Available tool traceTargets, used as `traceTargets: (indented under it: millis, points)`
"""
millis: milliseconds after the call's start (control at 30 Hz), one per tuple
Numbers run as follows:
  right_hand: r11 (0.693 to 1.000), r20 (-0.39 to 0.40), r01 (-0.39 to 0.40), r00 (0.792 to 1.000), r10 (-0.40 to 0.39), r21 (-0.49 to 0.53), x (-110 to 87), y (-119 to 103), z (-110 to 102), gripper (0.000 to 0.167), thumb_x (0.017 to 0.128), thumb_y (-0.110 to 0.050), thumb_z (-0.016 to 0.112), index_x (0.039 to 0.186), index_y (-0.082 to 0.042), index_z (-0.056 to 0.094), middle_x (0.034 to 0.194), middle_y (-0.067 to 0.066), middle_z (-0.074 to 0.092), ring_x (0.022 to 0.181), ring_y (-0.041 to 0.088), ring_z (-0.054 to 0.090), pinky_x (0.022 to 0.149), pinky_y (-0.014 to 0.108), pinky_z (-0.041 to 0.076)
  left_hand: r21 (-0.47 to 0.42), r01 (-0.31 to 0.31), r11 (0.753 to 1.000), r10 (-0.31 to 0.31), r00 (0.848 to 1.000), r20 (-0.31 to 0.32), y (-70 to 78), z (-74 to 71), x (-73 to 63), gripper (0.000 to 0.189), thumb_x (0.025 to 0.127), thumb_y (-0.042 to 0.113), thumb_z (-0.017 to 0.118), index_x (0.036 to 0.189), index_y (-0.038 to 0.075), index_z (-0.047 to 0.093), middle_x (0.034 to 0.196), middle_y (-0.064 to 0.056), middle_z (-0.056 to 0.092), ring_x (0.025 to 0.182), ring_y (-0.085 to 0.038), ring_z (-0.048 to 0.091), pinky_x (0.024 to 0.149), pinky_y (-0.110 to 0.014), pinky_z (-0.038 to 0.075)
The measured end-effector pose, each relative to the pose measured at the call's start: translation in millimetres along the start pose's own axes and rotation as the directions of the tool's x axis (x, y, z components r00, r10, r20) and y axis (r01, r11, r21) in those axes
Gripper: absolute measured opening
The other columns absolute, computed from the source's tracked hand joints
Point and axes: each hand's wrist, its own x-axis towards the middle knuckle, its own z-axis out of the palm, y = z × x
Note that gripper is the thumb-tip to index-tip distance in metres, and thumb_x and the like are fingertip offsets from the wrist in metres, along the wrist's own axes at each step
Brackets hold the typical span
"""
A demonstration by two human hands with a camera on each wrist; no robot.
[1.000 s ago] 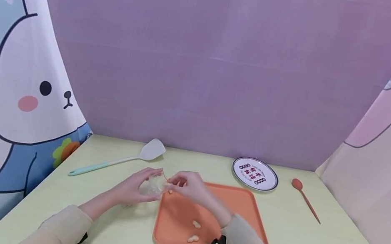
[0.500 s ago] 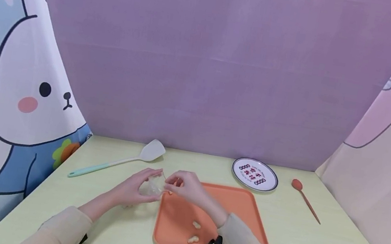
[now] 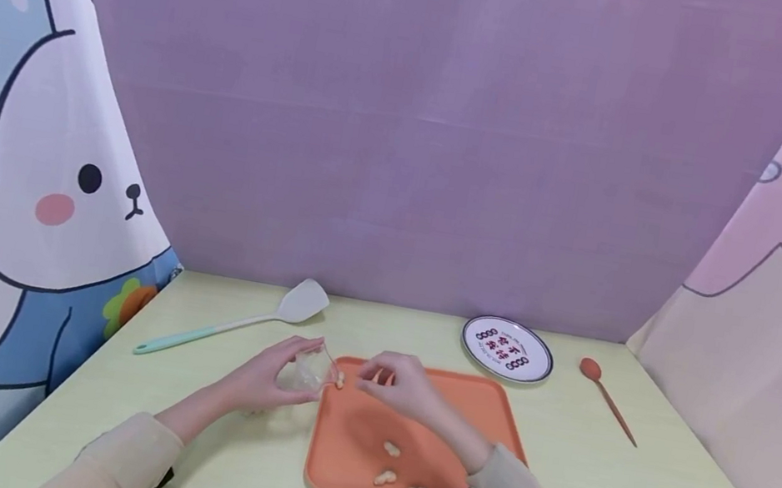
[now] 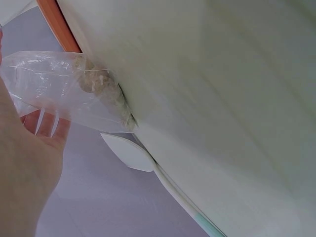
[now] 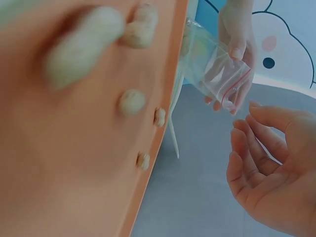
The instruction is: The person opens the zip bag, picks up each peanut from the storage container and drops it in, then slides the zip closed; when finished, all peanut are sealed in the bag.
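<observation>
My left hand [image 3: 273, 374] holds a clear zip bag [image 3: 306, 370] beside the tray's left edge, thumb and fingers spread at its mouth. A red line runs along the bag's mouth in the right wrist view, and the mouth faces my right hand [image 3: 403, 385]. Peanuts in the shell [image 4: 101, 84] lie at the bottom of the bag in the left wrist view. Over the orange tray [image 3: 440, 420], my right hand hangs with loosely bent fingers and nothing between them. Several peanuts [image 3: 385, 478] are scattered on the tray; one peanut [image 3: 340, 380] is near its far left corner.
A white spatula [image 3: 304, 303] with a mint handle lies behind my left hand. Beyond the tray is a white plate [image 3: 507, 349] with a dark rim and red lettering. At the right lies a red-brown spoon [image 3: 592, 369]. A purple curtain [image 3: 404, 153] closes off the back.
My right hand has drawn back from the bag's mouth to the right, over the tray. The left hand stays in place with the bag. A peanut near my right wrist shows more fully.
</observation>
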Motion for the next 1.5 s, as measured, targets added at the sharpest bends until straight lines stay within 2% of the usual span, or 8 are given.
traceTargets:
  millis: [267,433,833,933,1100,1200,1300,1500]
  points:
    - [1.0,0.002,-0.028,1.0,0.028,-0.005,-30.1,17,-14,0.009,0.085,-0.014,0.068,0.091,-0.008,0.071,0.082,-0.001,0.067,0.067,0.005,0.056,0.058,0.022,0.051,0.008,-0.014,1.0,0.014,1.0,-0.003,0.2,2.1,0.5,0.074,0.079,0.04,0.074,0.139,0.008,0.044,0.129,-0.002,0.055,0.118,-0.021,0.053,0.094,-0.039,0.05]
    - [0.999,0.007,-0.032,0.999,0.032,-0.031,-46.3,23,-23,0.011,0.084,-0.015,0.069,0.091,-0.007,0.07,0.083,-0.002,0.068,0.068,0.003,0.055,0.061,0.022,0.051,0.006,0.004,1.0,-0.004,1.0,0.003,0.1,1.4,0.4,0.075,0.078,0.042,0.074,0.139,0.01,0.043,0.13,-0.002,0.055,0.119,-0.02,0.053,0.095,-0.038,0.049]
    - [0.999,0.097,-0.028,0.995,0.031,-0.034,-82.9,39,-30,0.016,0.084,-0.021,0.07,0.094,-0.008,0.07,0.085,-0.006,0.068,0.075,0.0,0.057,0.07,0.022,0.053,0.023,-0.013,1.0,0.013,1.0,0.001,-1.9,3.4,1.1,0.075,0.078,0.041,0.074,0.139,0.01,0.044,0.128,-0.004,0.056,0.117,-0.02,0.053,0.095,-0.039,0.049]
    - [0.999,0.164,-0.037,0.986,0.037,-0.003,-90.2,42,-30,0.018,0.083,-0.024,0.07,0.094,-0.009,0.07,0.086,-0.005,0.068,0.076,0.0,0.059,0.07,0.021,0.053,0.013,-0.011,1.0,0.011,1.0,0.002,-2.3,3.7,1.1,0.074,0.078,0.04,0.074,0.139,0.01,0.044,0.128,-0.004,0.056,0.118,-0.02,0.053,0.094,-0.04,0.049]
    - [0.999,0.274,-0.005,0.962,-0.01,0.051,-98.7,44,-31,0.02,0.083,-0.022,0.071,0.095,-0.006,0.071,0.088,0.003,0.07,0.076,0.0,0.06,0.069,0.019,0.054,0.012,-0.005,1.0,0.004,1.0,0.007,-1.2,3.4,0.8,0.073,0.079,0.039,0.074,0.139,0.009,0.044,0.128,-0.004,0.056,0.118,-0.021,0.053,0.094,-0.04,0.049]
    - [0.997,0.325,-0.013,0.946,-0.012,0.073,-101.3,44,-31,0.018,0.082,-0.021,0.071,0.094,-0.008,0.071,0.086,0.001,0.07,0.075,-0.001,0.059,0.067,0.018,0.053,0.015,0.0,1.0,0.0,1.0,0.015,-0.2,2.7,0.5,0.074,0.079,0.039,0.074,0.139,0.009,0.044,0.127,-0.005,0.056,0.117,-0.021,0.053,0.094,-0.041,0.049]
    - [0.996,0.355,-0.029,0.935,-0.002,0.081,-101.8,43,-30,0.016,0.081,-0.024,0.073,0.09,-0.01,0.072,0.082,-0.003,0.067,0.071,-0.003,0.056,0.064,0.017,0.052,0.017,0.003,1.0,-0.004,1.0,0.023,0.5,1.7,0.9,0.074,0.079,0.041,0.073,0.139,0.008,0.043,0.127,-0.005,0.055,0.117,-0.021,0.053,0.095,-0.041,0.049]
    - [0.999,0.387,0.028,0.921,-0.038,0.032,-101.6,43,-28,0.008,0.082,-0.024,0.073,0.082,-0.015,0.072,0.076,-0.008,0.062,0.067,-0.007,0.05,0.058,0.014,0.049,0.024,-0.003,1.0,0.002,1.0,0.027,1.0,1.6,2.0,0.075,0.08,0.042,0.072,0.138,0.005,0.044,0.128,-0.005,0.055,0.117,-0.022,0.053,0.095,-0.04,0.049]
